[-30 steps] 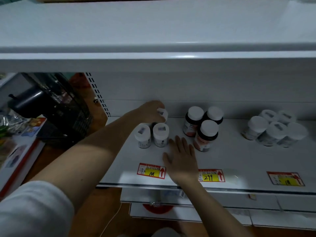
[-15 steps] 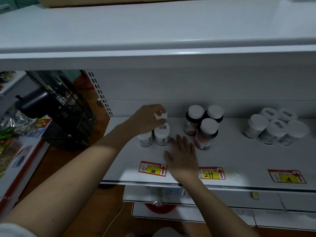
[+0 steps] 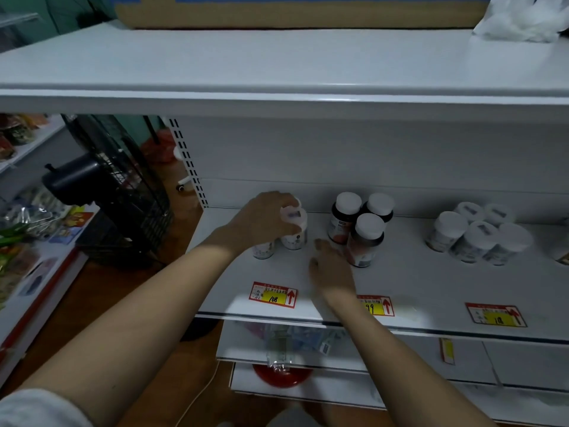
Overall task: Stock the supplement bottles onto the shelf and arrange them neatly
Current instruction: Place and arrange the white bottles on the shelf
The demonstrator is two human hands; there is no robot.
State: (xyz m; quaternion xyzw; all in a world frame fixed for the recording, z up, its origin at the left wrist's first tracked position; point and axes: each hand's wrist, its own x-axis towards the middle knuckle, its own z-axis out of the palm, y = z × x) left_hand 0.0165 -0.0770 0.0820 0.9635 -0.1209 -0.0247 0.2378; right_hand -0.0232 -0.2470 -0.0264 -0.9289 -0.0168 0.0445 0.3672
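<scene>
Head view: white bottle in left hand.

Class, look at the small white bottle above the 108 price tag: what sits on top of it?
Another small white bottle sits stacked on the small white bottle, gripped by the left hand. That hand covers the stack's left side, so anything behind it is hidden.

I count three dark bottles, five white bottles at right, perhaps four small ones left, three price tags
</scene>
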